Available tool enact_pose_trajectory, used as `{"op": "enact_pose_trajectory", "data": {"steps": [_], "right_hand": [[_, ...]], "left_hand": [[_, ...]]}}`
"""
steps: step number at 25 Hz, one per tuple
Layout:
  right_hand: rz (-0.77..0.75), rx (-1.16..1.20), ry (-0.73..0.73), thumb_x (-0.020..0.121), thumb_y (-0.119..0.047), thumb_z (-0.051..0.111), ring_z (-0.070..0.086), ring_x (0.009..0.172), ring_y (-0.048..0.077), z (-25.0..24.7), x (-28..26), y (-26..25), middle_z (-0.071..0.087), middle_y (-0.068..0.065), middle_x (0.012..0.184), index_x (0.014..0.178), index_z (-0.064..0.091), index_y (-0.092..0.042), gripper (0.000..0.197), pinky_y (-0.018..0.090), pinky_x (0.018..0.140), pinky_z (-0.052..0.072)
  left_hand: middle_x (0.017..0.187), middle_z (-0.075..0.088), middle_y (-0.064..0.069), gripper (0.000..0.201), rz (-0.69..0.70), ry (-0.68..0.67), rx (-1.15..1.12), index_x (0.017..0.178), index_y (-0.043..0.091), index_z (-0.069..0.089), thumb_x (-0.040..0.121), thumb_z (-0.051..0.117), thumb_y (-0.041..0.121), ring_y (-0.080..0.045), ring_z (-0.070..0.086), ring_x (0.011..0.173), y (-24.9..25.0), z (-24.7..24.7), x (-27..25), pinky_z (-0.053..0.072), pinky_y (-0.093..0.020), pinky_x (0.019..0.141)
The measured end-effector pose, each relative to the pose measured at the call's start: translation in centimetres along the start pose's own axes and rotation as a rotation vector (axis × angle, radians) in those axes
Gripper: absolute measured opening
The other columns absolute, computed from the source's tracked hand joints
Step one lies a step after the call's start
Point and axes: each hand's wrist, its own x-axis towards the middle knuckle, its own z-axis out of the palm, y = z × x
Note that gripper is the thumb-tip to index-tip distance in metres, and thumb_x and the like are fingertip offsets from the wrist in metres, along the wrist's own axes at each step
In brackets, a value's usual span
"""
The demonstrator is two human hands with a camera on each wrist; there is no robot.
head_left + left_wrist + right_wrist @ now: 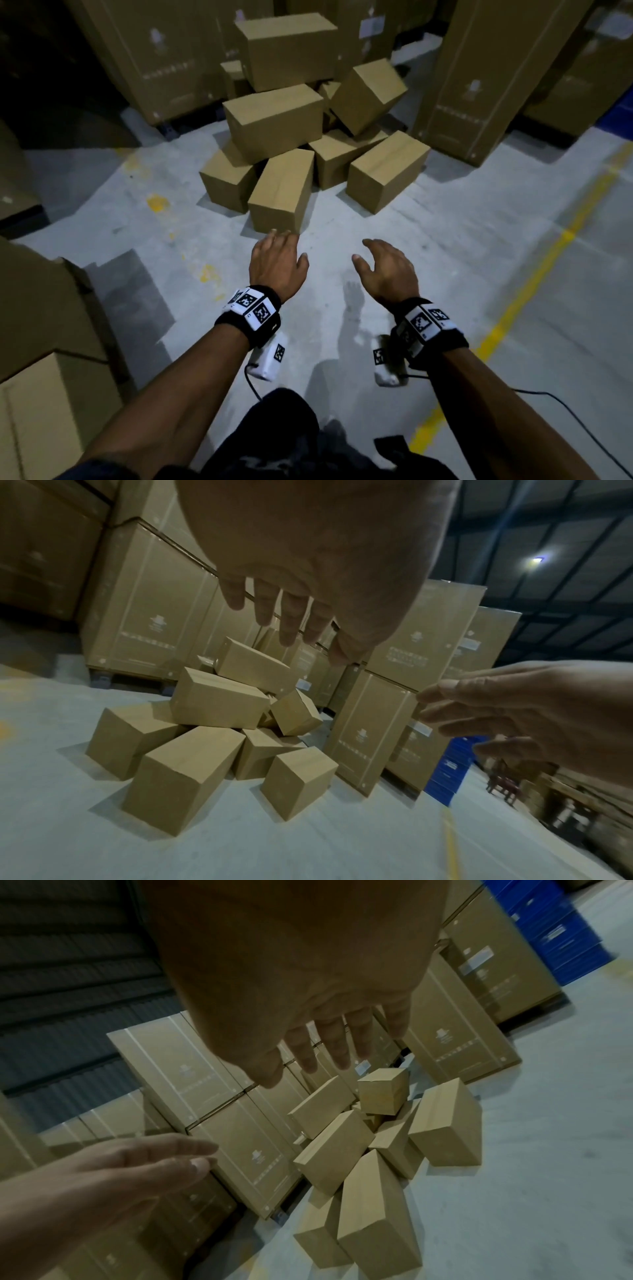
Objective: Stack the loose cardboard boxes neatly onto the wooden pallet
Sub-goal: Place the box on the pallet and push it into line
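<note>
Reaching out with both hands empty: left hand (275,263) and right hand (387,267) held palm-down side by side, fingers spread and relaxed, gripping nothing. Judged as the pre-grasp spacing for taking one box by its two long sides.

Nearest box (282,190) lies on the concrete floor (445,240) just beyond the left fingertips; contact cannot be confirmed. Its long axis runs away from the hands, short end face toward them, top face sloping up toward the pile.

Loose pile (301,123) ahead of both hands: boxes tumbled at mixed angles, several leaning on one another, so lifting a lower one may shift the rest. Second floor-level box (387,171) sits ahead of the right hand, angled away to the right.

Wooden pallet not identifiable in any view.
</note>
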Motion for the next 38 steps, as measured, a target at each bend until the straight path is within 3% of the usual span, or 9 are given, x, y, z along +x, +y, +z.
{"op": "enact_pose_trajectory", "data": {"steps": [4, 7, 10, 15, 21, 25, 33, 38], "right_hand": [[-0.033, 0.009, 0.001, 0.089, -0.052, 0.039, 0.051, 0.132, 0.033, 0.1, 10.5, 2.1, 0.059, 0.012, 0.14, 0.136, 0.06, -0.01, 0.066, 0.046, 0.109, 0.037], [-0.09, -0.018, 0.02, 0.091, -0.051, 0.042, 0.063, 0.115, 0.038, 2.0, 19.2, 4.2, 0.068, 0.016, 0.124, 0.125, 0.067, -0.005, 0.062, 0.05, 0.095, 0.049], [-0.121, -0.06, -0.025, 0.091, -0.052, 0.04, 0.067, 0.104, 0.039, 2.2, 28.7, 4.9, 0.07, 0.017, 0.116, 0.121, 0.068, -0.004, 0.063, 0.047, 0.085, 0.054], [-0.036, -0.1, -0.116, 0.1, -0.041, 0.053, 0.058, 0.119, 0.034, 0.4, 43.2, 4.7, 0.064, 0.013, 0.131, 0.136, 0.059, -0.013, 0.046, 0.043, 0.096, 0.046], [-0.086, -0.027, -0.155, 0.094, -0.057, 0.035, 0.057, 0.121, 0.036, 2.0, 59.9, 6.6, 0.063, 0.015, 0.131, 0.129, 0.061, -0.008, 0.066, 0.045, 0.1, 0.046], [-0.103, -0.059, -0.25, 0.101, -0.047, 0.044, 0.045, 0.135, 0.028, 3.1, 72.6, 8.5, 0.051, 0.006, 0.148, 0.143, 0.05, -0.019, 0.051, 0.041, 0.111, 0.037], [-0.215, -0.099, -0.385, 0.102, -0.047, 0.043, 0.042, 0.137, 0.028, 1.8, 94.9, 6.1, 0.046, 0.005, 0.153, 0.148, 0.044, -0.023, 0.053, 0.043, 0.11, 0.037], [-0.209, -0.153, -0.406, 0.101, -0.047, 0.045, 0.05, 0.127, 0.029, 3.7, 106.3, 4.3, 0.055, 0.007, 0.14, 0.137, 0.052, -0.02, 0.046, 0.046, 0.104, 0.042]], "left_hand": [[0.149, 0.047, -0.013, 0.052, -0.062, 0.007, -0.018, 0.142, 0.005, 0.046, 0.098, 0.049, 0.033, -0.032, 0.031, 0.145, 0.5, 1.3, 9.6, 0.026, -0.043, 0.116], [0.147, 0.049, -0.012, 0.049, -0.091, 0.006, -0.034, 0.141, 0.007, 0.048, 0.098, 0.049, 0.032, -0.031, 0.032, 0.143, -0.1, 3.4, 18.1, 0.027, -0.044, 0.116], [0.151, 0.044, -0.007, 0.051, -0.128, -0.041, -0.072, 0.145, 0.012, 0.043, 0.099, 0.046, 0.034, -0.029, 0.029, 0.145, -0.7, 4.1, 27.3, 0.025, -0.042, 0.117], [0.152, 0.044, -0.005, 0.051, -0.147, -0.027, -0.073, 0.146, 0.015, 0.042, 0.099, 0.046, 0.035, -0.027, 0.028, 0.145, -0.9, 2.3, 42.1, 0.024, -0.042, 0.117], [0.151, 0.044, -0.004, 0.051, -0.214, -0.011, -0.016, 0.146, 0.016, 0.041, 0.099, 0.044, 0.037, -0.026, 0.028, 0.145, -1.9, 3.1, 57.4, 0.024, -0.04, 0.117], [0.15, 0.045, -0.006, 0.05, -0.322, -0.022, -0.018, 0.145, 0.015, 0.042, 0.1, 0.043, 0.037, -0.026, 0.03, 0.144, -2.1, 4.3, 68.1, 0.025, -0.04, 0.115], [0.152, 0.042, -0.007, 0.051, -0.504, 0.092, -0.121, 0.147, 0.014, 0.04, 0.1, 0.046, 0.033, -0.026, 0.026, 0.146, -3.1, 0.4, 86.7, 0.025, -0.04, 0.115], [0.153, 0.042, -0.008, 0.055, -0.572, 0.147, -0.154, 0.149, 0.016, 0.037, 0.1, 0.047, 0.037, -0.028, 0.029, 0.145, -7.7, -0.2, 97.4, 0.026, -0.04, 0.116]]}}
